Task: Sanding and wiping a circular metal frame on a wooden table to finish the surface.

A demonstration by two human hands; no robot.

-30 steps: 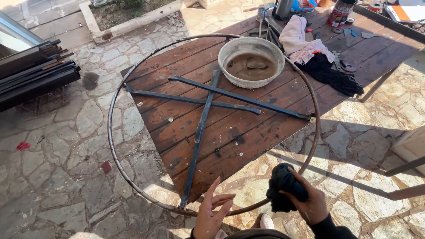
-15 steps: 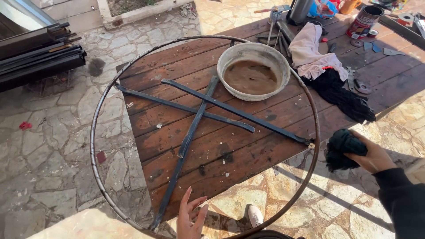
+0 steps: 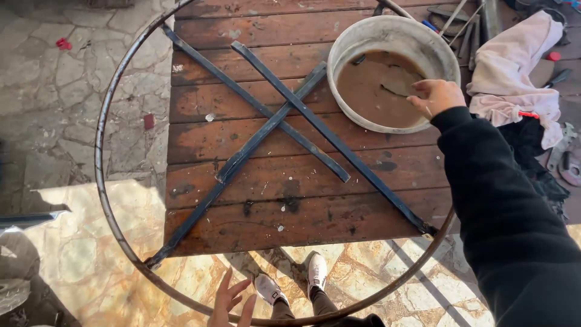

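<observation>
Rag gone from our right hand point(image 3: 437, 97), now loosely curled and empty over the muddy-water basin point(image 3: 393, 37) at the wooden table's point(image 3: 302, 200) far edge; left hand point(image 3: 232, 301) spread wide near the steel ring point(image 3: 103, 181).

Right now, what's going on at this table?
A person stands at a wooden table with a big metal ring and crossed flat bars lying over it. The right hand reaches over the rim of a round basin of brown liquid. The left hand hovers open near the ring's closest edge, holding nothing.
</observation>
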